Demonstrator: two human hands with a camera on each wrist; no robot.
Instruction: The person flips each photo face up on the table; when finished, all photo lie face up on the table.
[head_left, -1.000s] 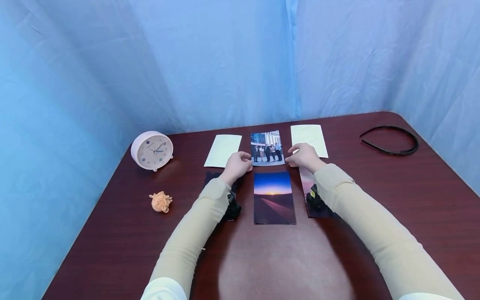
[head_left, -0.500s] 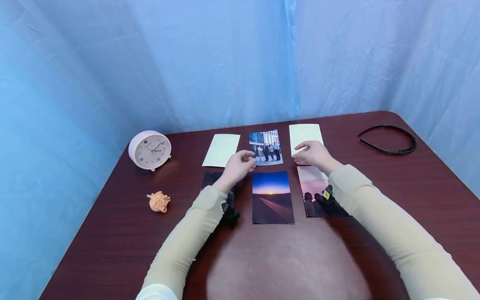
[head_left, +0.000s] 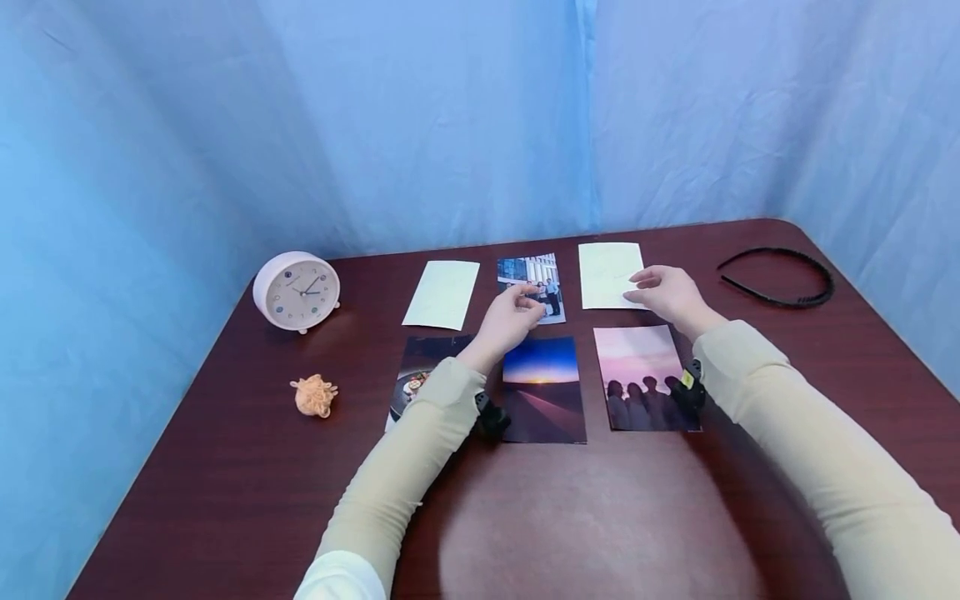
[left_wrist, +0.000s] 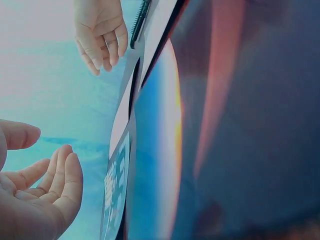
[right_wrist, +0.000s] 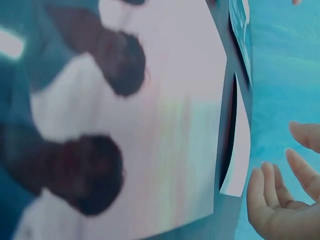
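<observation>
My left hand (head_left: 510,323) hovers with loosely bent fingers over the lower part of a photo of people outside a building (head_left: 552,293), holding nothing. Below it lies a sunset photo (head_left: 546,404), partly behind my wrist. My right hand (head_left: 670,294) is over the right edge of a blank white card (head_left: 606,275); in the right wrist view, the relaxed fingers (right_wrist: 270,187) appear apart from the curled-up card (right_wrist: 239,145). A pink-sky photo with silhouettes (head_left: 637,358) lies under the right wrist. My left forearm partly covers a dark food photo (head_left: 420,358).
Another white card (head_left: 441,294) lies left of the people photo. A white alarm clock (head_left: 297,292) stands at the back left, with a peach-coloured ruffled ball (head_left: 313,396) nearer. A black headband (head_left: 813,302) lies at the right on the brown table (head_left: 247,500), before blue curtains.
Both hands have moved right: the left from the people photo's left side to over it, the right away from that photo to the right card's edge. The photos and cards keep their places.
</observation>
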